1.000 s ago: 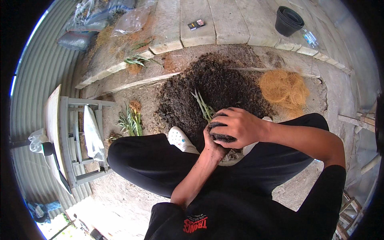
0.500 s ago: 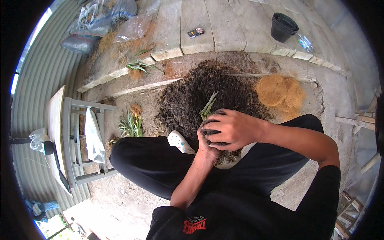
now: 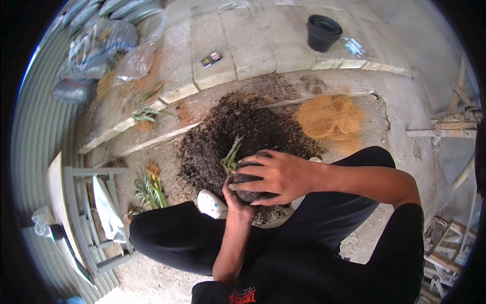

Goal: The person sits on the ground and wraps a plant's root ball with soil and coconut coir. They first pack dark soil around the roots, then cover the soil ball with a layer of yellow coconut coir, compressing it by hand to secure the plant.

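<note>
A dark ball of soil (image 3: 249,185) sits between my two hands, with a small green plant (image 3: 231,158) sticking out at its far left side. My left hand (image 3: 239,203) cups the ball from below and the left. Over its top and right side lies my right hand (image 3: 283,175), fingers curved around it and slightly apart, smeared with soil. Both hands are closed on the ball, above the near edge of a spread heap of dark soil (image 3: 223,121). Part of the ball is hidden under the right fingers.
Orange-brown fibre (image 3: 330,119) lies right of the heap. Green plants (image 3: 151,190) rest on the left by a grey wooden stand (image 3: 81,202). Beyond, a concrete ledge (image 3: 253,35) bears black pots (image 3: 324,34), a small dark packet (image 3: 211,60) and filled sacks (image 3: 104,43).
The view has turned, so the surroundings sit further left. My right fingers have spread a little, and more of the soil ball shows between them. Both hands still hold it.
</note>
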Tool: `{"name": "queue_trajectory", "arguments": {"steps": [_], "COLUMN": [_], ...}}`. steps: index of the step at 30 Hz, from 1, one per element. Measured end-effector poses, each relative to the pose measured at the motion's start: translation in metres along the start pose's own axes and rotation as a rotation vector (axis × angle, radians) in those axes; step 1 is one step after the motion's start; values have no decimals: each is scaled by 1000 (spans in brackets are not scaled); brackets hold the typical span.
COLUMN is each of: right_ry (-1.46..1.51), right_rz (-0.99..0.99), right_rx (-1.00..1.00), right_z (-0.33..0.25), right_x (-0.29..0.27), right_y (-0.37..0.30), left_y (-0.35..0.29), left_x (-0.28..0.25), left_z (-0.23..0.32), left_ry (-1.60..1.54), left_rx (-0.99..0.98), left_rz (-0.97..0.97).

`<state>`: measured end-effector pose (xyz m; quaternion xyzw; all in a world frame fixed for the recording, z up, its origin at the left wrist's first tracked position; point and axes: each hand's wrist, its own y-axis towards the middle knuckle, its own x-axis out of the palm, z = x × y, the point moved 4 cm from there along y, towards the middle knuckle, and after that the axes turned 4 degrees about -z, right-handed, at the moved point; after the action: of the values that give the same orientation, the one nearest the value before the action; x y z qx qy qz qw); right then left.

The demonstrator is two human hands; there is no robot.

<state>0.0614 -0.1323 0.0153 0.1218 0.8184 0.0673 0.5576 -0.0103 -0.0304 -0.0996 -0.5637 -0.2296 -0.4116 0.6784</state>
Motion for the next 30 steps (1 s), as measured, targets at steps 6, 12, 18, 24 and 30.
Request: {"name": "queue_trajectory", "arguments": {"steps": [6, 12, 18, 24, 30], "right_ry": [-60, -78, 86, 170, 144], "right_rz": [-18, -49, 259, 294, -17], "right_rx": [107, 459, 1009, 1339, 1289], "right_z": [14, 49, 121, 226, 262], "right_x": [-31, -105, -165, -62, 65], "right_y": [-18, -58, -168, -302, -330], "left_y": [11, 29, 44, 68, 74], "left_x": [-19, -38, -43, -54, -52], "left_z": [5, 19, 21, 19, 15], "left_ry": [-187, -172, 2, 217, 80], "left_rx": [-87, -89, -82, -49, -58], "left_rz": [-48, -24, -110, -107, -36]}}
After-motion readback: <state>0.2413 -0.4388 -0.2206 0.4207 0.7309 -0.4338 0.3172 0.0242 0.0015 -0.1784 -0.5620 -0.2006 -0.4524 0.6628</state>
